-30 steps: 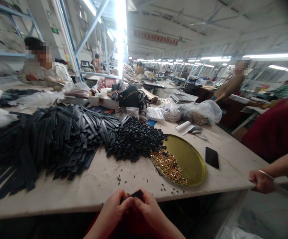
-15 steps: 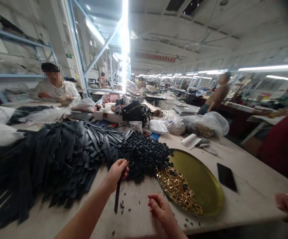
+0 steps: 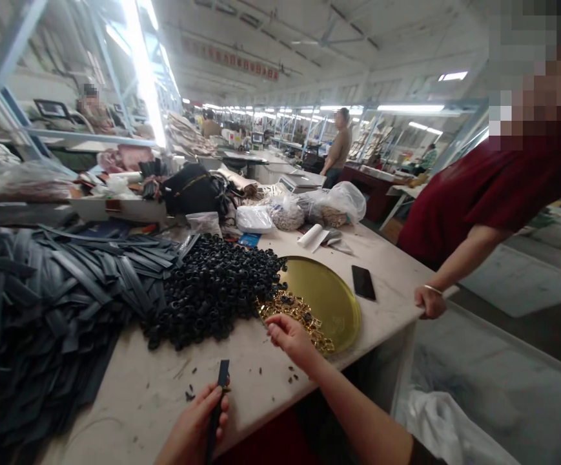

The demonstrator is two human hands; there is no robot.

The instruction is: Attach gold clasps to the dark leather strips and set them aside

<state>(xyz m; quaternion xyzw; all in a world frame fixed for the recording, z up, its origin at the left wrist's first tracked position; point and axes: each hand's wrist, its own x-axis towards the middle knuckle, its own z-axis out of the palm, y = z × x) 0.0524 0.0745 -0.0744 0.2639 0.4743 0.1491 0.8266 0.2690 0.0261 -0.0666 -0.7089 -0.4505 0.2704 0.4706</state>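
Observation:
My left hand [image 3: 201, 413] is closed around a black strap [image 3: 223, 371], whose flat end points up past the thumb. A small gold-coloured piece shows on the strap by my fingertips. My right hand [image 3: 292, 342] hovers at the near edge of a round gold tray [image 3: 343, 310], fingers curled and tips together; whatever they may hold is hidden. Gold metal buckles [image 3: 304, 310] lie heaped on the tray's left side, just beyond that hand. Left of the tray is a pile of small black loops [image 3: 212, 284]. Many flat black straps [image 3: 57, 284] cover the table's left side.
A phone [image 3: 363, 282] lies right of the tray. Plastic bags [image 3: 343, 203] and a black bag [image 3: 195, 187] stand farther back. Someone in a dark red shirt [image 3: 469, 187] rests a hand [image 3: 430, 302] on the table's right edge. Small black scraps dot the tabletop.
The view has swung right. My left hand has come down from the loop pile towards me with the strap. My right hand has moved forward to the tray's edge beside the buckles.

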